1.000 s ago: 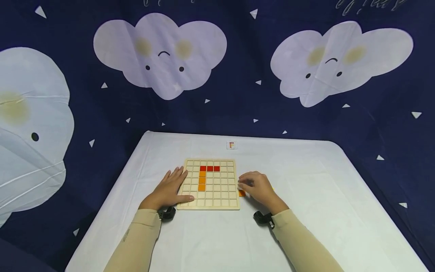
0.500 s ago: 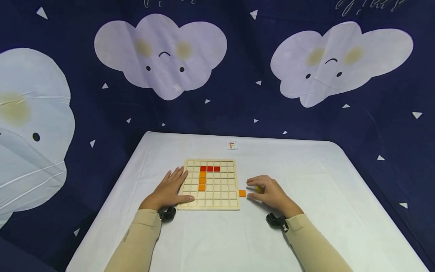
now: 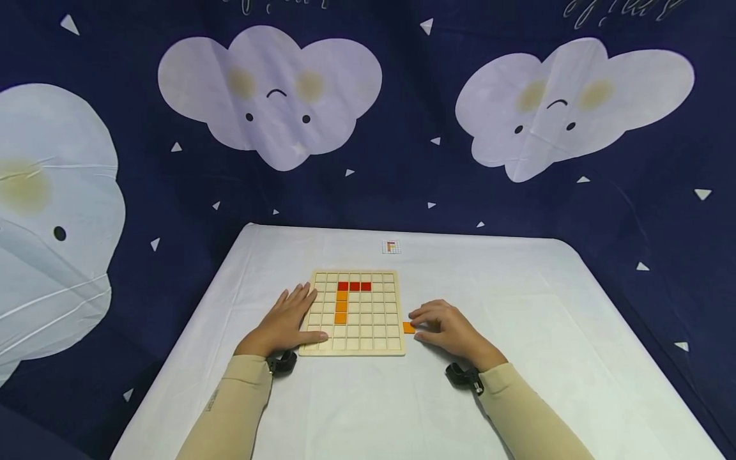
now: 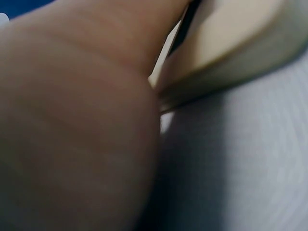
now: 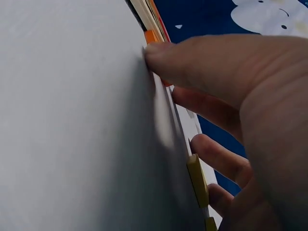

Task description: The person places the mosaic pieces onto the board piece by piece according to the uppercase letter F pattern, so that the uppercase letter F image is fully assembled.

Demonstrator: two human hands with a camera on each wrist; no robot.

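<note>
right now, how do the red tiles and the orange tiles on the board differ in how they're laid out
The red tiles run side to side, while the orange tiles on the board run front to back. The red tiles lie nearer its far edge than the orange tiles. Both sets number three.

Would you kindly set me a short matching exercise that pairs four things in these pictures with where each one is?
1. Left hand
2. Red tiles
3. Loose orange tile
4. Small card

A. At the fingers of the right hand
B. Beyond the far edge of the board
C. Resting over the board's left edge
D. Side by side in a row on the board

Pairs: 1-C, 2-D, 3-A, 4-B
</note>
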